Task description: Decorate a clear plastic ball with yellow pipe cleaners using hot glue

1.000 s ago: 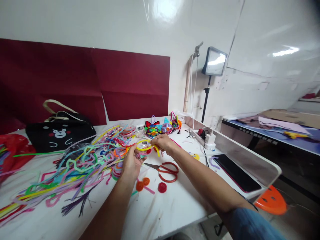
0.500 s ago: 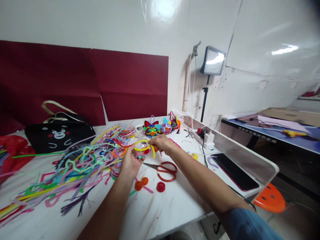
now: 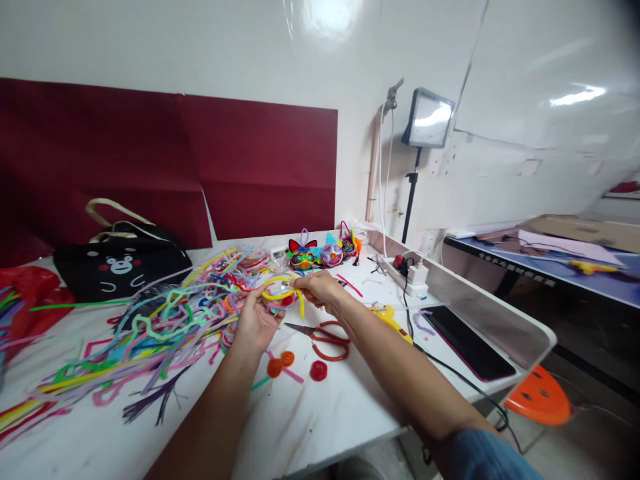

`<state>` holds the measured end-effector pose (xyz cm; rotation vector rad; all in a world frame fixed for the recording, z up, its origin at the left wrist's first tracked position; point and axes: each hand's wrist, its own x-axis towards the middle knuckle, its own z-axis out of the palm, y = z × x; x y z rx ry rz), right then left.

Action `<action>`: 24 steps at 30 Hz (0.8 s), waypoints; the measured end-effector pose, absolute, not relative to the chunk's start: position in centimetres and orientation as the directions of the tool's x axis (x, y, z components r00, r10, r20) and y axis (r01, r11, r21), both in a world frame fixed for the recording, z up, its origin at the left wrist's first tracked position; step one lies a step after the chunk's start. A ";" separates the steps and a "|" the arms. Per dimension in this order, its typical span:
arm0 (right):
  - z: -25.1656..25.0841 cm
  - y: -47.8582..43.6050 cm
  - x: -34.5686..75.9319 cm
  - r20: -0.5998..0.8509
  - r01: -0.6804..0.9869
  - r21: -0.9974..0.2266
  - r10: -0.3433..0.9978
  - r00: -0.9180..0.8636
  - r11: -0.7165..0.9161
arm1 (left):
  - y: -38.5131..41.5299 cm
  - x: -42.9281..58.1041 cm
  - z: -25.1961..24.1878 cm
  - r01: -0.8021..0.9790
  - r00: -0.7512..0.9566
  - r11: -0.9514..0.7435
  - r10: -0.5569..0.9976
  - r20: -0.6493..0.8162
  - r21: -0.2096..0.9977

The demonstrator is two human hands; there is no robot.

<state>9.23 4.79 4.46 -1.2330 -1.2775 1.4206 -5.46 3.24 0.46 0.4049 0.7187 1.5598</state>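
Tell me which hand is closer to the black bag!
Left. The left grip is right of the bag, across the colorful pile; the right grip is farther right.

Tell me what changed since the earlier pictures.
The right forearm has shifted left, baring more of the yellow tool beside it. The loose end of the yellow strip now hangs straighter. Nothing was taken or let go: the right hand keeps its grip on the strip, the left hand on the colourful piece. Scissors and red disc stayed put.
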 end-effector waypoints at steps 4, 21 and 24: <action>4.5 4.6 9.2 -0.157 0.008 -0.987 0.972 -0.173 -0.158 | 3.2 -5.7 0.6 -0.753 -0.126 -0.007 0.983 -0.134 0.658; 4.0 3.2 8.1 -0.163 -0.078 -0.982 0.979 -0.123 -0.173 | 3.1 -5.6 0.7 -0.740 -0.129 -0.017 0.985 -0.117 0.672; 4.0 2.9 8.2 -0.151 -0.062 -0.985 0.982 -0.111 -0.158 | 3.3 -5.6 0.5 -0.733 -0.153 -0.033 0.981 -0.117 0.679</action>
